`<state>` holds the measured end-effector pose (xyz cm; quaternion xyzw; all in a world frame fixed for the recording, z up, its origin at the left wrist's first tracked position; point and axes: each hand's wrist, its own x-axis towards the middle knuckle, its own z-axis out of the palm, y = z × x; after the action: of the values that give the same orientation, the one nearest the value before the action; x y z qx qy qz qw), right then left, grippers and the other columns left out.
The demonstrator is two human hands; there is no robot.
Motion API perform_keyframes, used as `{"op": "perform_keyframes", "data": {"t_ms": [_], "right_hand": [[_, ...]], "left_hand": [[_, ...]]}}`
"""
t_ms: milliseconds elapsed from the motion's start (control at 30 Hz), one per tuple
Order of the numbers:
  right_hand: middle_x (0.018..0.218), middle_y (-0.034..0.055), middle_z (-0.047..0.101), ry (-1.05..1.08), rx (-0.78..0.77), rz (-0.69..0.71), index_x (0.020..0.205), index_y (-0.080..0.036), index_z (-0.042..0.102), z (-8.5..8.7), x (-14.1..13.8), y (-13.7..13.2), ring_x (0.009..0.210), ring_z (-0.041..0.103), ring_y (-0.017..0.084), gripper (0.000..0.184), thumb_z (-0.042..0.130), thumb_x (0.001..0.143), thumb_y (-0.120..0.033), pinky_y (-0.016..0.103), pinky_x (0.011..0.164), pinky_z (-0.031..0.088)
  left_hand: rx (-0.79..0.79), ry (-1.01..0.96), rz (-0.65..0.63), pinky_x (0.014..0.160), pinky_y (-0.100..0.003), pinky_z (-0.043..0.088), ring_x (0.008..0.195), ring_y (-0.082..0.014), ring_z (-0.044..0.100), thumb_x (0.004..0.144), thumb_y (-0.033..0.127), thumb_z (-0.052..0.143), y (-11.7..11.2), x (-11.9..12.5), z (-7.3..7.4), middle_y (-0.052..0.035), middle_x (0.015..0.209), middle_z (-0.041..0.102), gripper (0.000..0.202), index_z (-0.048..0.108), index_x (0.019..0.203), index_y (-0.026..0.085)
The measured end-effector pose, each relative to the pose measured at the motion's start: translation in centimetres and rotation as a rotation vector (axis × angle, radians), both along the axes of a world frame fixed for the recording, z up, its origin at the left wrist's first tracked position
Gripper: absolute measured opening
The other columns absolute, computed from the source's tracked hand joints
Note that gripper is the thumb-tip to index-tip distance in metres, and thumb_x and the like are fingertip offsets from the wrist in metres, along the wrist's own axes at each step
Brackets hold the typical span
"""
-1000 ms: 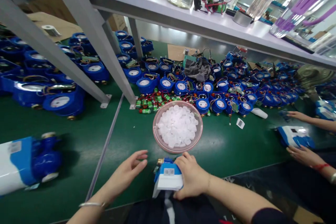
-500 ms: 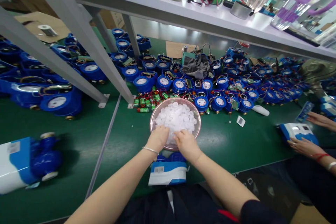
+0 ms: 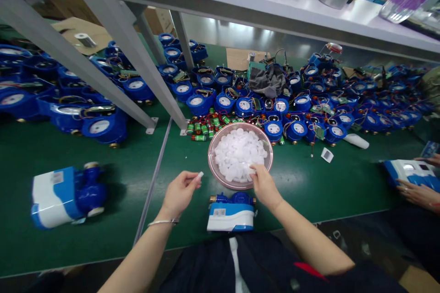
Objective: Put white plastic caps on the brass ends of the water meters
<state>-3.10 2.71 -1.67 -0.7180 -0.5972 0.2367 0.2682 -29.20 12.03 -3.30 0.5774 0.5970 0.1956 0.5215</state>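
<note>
My left hand [image 3: 180, 190] pinches a small white disc [image 3: 200, 175] just left of the pink bowl [image 3: 213, 168]. The bowl holds a heap of white discs [image 3: 239, 153]. My right hand [image 3: 263, 184] reaches over the bowl's near rim, its fingertips closed on the discs; what it grips I cannot make out. A blue and white water meter [image 3: 231, 212] lies on the green mat between my wrists, close to the table edge.
Another blue and white meter [image 3: 65, 194] lies at the left. Many open blue meters [image 3: 302, 110] and green batteries [image 3: 202, 127] crowd the back. Grey shelf legs [image 3: 137, 59] slant down at the left. A co-worker's hands [image 3: 417, 192] hold a meter [image 3: 407, 170] at the right.
Both hands were on the meter, then dipped into the bowl. Now my left hand has drawn back with one white disc; my right hand stays at the bowl.
</note>
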Motion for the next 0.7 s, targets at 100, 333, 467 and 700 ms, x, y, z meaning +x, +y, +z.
{"op": "perform_keyframes", "data": {"t_ms": [100, 333, 467, 700], "right_hand": [[0.098, 0.0071, 0.052, 0.363, -0.13, -0.236, 0.118, -0.021, 0.048, -2.8, 0.5, -5.9, 0.081, 0.052, 0.015, 0.035, 0.035, 0.087, -0.032, 0.031, 0.079, 0.045], [0.088, 0.0052, 0.057, 0.865, -0.264, -0.531, 0.111, -0.014, 0.05, -9.6, -0.8, -9.5, 0.069, 0.052, 0.013, 0.045, 0.05, 0.077, -0.044, 0.027, 0.069, 0.045], [0.08, 0.0025, 0.058, 0.926, -0.247, -0.483, 0.101, -0.015, 0.054, -9.2, -1.0, -8.4, 0.065, 0.051, 0.011, 0.038, 0.056, 0.074, -0.041, 0.025, 0.067, 0.044], [0.096, 0.0064, 0.061, 0.941, -0.27, -0.414, 0.107, -0.016, 0.051, -8.9, -0.4, -8.8, 0.079, 0.058, 0.015, 0.044, 0.061, 0.068, -0.034, 0.029, 0.076, 0.046]], "left_hand": [[-0.185, -0.087, 0.084, 0.065, -0.028, 0.05, 0.067, -0.0147, 0.06, 0.072, 0.047, 0.053, -3.1, -1.1, -3.5, -0.002, 0.076, 0.059, 0.054, 0.044, 0.114, 0.015], [-0.415, -0.231, 0.011, 0.074, -0.03, 0.05, 0.083, -0.0187, 0.06, 0.072, 0.05, 0.05, -6.0, 0.8, -8.7, -0.0085, 0.095, 0.063, 0.052, 0.05, 0.11, 0.014], [-0.416, -0.213, -0.025, 0.068, -0.028, 0.048, 0.078, -0.0184, 0.059, 0.071, 0.051, 0.053, -5.5, 0.8, -8.8, -0.0064, 0.089, 0.063, 0.049, 0.05, 0.103, 0.014], [-0.435, -0.187, -0.114, 0.047, -0.022, 0.036, 0.05, -0.013, 0.051, 0.071, 0.053, 0.054, -5.1, 1.2, -7.5, 0.0001, 0.059, 0.058, 0.039, 0.056, 0.08, 0.015]]}}
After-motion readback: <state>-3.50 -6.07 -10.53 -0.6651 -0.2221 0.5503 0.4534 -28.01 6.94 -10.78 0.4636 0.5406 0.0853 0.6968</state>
